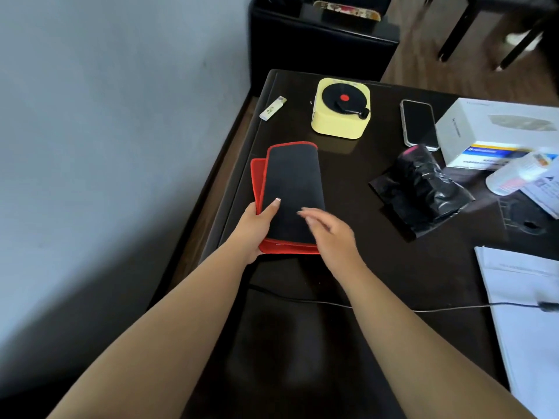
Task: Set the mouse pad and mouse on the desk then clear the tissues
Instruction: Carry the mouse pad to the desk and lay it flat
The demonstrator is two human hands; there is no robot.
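Observation:
A black mouse pad point(290, 186) with a red edge and red underside lies rolled or folded over itself near the left edge of the dark desk point(378, 267). My left hand point(257, 228) grips its near left corner, thumb on the black top. My right hand point(329, 234) hovers just over the pad's near right part, fingers spread and blurred, holding nothing. No mouse and no tissues are visible to me.
Behind the pad stand a yellow record-player box point(340, 108) and a white-green USB stick point(272, 108). To the right lie a phone point(419, 124), a crumpled black plastic bag point(423, 192), white boxes point(496, 131), papers point(526, 313) and a thin cable point(393, 308).

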